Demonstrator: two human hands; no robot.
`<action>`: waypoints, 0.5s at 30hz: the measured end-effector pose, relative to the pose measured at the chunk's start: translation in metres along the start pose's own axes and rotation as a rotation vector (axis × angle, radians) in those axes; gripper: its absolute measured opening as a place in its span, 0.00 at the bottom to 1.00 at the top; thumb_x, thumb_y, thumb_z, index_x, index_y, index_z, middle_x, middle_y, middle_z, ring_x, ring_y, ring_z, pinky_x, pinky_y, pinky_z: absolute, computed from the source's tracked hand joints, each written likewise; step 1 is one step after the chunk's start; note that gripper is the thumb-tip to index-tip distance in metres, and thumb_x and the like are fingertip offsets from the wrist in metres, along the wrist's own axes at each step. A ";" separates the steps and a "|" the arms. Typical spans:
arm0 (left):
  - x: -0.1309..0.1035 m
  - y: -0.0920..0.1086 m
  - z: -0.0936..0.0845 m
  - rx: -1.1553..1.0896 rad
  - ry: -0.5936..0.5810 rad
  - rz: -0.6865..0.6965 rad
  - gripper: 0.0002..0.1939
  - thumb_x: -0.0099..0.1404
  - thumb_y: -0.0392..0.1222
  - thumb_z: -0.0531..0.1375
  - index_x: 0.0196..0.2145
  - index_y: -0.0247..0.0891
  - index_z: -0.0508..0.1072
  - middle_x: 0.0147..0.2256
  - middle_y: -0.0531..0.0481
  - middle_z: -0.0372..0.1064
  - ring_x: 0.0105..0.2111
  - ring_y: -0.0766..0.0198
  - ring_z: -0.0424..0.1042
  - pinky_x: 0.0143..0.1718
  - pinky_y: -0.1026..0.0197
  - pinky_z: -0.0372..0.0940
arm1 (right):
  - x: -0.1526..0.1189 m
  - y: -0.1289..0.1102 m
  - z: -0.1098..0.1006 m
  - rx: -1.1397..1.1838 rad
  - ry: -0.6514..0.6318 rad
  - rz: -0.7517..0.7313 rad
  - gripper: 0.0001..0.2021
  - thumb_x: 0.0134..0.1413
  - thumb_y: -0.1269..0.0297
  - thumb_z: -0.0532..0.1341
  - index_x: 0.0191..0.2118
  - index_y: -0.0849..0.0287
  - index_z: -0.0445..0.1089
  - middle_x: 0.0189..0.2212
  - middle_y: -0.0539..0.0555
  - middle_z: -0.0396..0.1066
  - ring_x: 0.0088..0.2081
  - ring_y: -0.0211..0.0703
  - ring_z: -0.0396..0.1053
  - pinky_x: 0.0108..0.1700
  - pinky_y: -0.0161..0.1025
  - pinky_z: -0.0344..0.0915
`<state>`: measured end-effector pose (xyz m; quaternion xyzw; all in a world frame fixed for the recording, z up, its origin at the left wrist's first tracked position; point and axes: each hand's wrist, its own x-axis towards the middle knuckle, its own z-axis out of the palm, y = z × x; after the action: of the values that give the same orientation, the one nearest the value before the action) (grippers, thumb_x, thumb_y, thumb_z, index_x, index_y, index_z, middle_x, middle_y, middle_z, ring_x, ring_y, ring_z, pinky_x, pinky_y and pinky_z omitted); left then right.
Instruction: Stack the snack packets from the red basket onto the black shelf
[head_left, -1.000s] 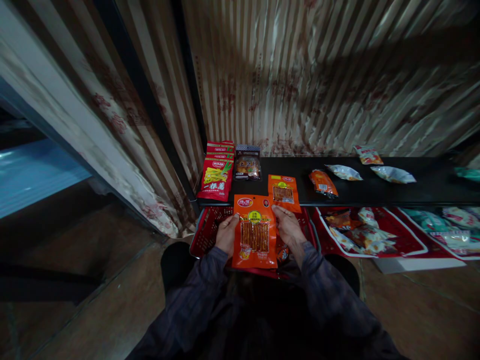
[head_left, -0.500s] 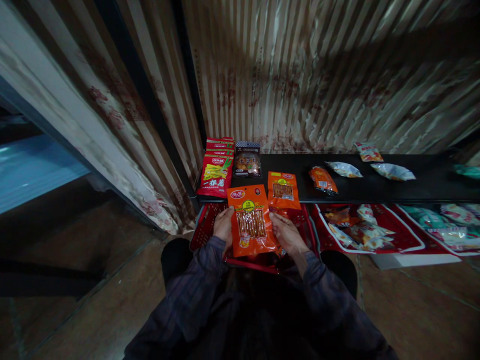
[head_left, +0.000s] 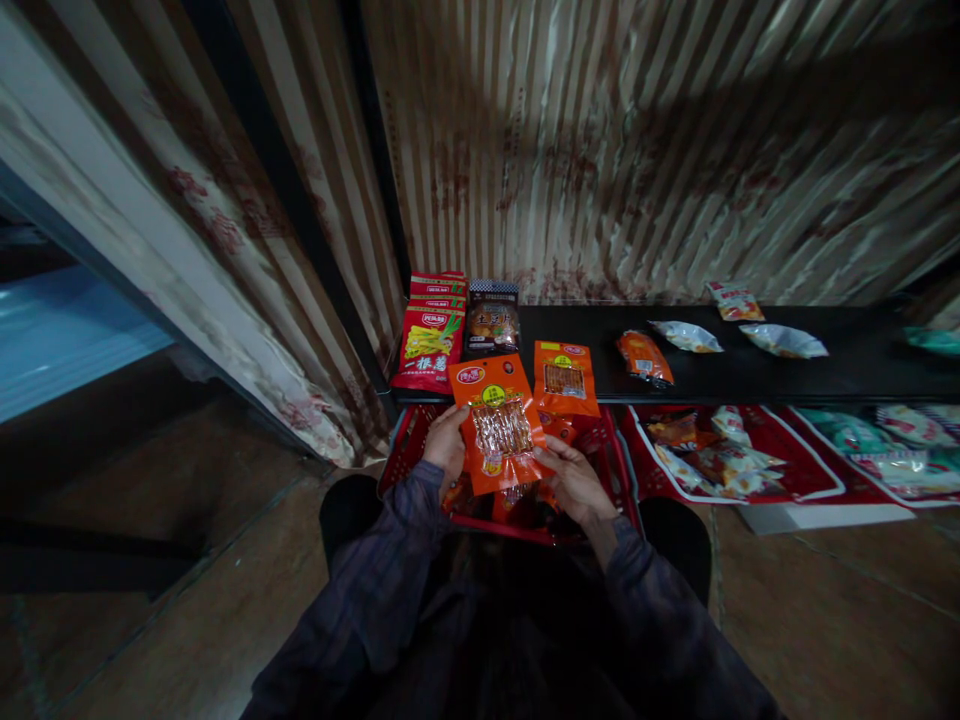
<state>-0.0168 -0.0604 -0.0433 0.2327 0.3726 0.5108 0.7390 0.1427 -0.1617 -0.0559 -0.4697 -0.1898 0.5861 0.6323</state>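
Observation:
An orange snack packet (head_left: 501,430) with a clear window is held over a red basket (head_left: 624,470). My left hand (head_left: 445,442) grips its left edge, fingers closed. At its lower right edge, my right hand (head_left: 576,480) pinches the packet. Just beyond it, a second orange packet (head_left: 564,378) lies at the shelf's front edge. Red snack packets (head_left: 429,340) and a dark snack packet (head_left: 492,318) stand behind, on the left end of the black shelf (head_left: 570,325). More orange packets lie in the basket, partly hidden by the held one.
A small orange bag (head_left: 645,358) and several white bags (head_left: 784,340) lie farther right on the shelf. Below it, another red basket (head_left: 814,488) holds mixed snack bags, with green and white packets (head_left: 900,450) beside it. A black post (head_left: 375,190) and striped curtain (head_left: 600,150) stand behind.
The held packet has moved up slightly and tilted, its top toward the left. My right hand has shifted to its lower right corner, and more of the basket's contents show beneath.

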 end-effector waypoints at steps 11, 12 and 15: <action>-0.011 0.000 -0.006 0.002 -0.166 -0.137 0.12 0.50 0.31 0.64 0.36 0.35 0.75 0.36 0.46 0.78 0.40 0.56 0.77 0.47 0.54 0.68 | 0.005 0.006 -0.003 -0.061 -0.008 -0.050 0.20 0.29 0.58 0.76 0.34 0.55 0.77 0.30 0.50 0.79 0.30 0.40 0.74 0.35 0.36 0.70; -0.012 -0.001 -0.007 -0.005 -0.168 -0.139 0.12 0.51 0.31 0.64 0.36 0.35 0.75 0.36 0.46 0.78 0.39 0.57 0.77 0.46 0.54 0.68 | 0.007 0.009 -0.005 -0.098 -0.006 -0.072 0.19 0.31 0.57 0.75 0.35 0.55 0.77 0.31 0.50 0.79 0.31 0.41 0.74 0.35 0.37 0.70; -0.013 -0.006 -0.009 -0.019 -0.150 -0.136 0.11 0.51 0.32 0.65 0.35 0.35 0.75 0.34 0.47 0.78 0.35 0.59 0.77 0.44 0.56 0.69 | 0.015 0.018 -0.011 -0.305 0.042 -0.228 0.21 0.41 0.56 0.70 0.45 0.53 0.74 0.37 0.53 0.79 0.37 0.46 0.75 0.41 0.43 0.72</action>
<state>-0.0234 -0.0748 -0.0489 0.2373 0.3263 0.4441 0.8000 0.1452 -0.1545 -0.0807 -0.5478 -0.3154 0.4652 0.6197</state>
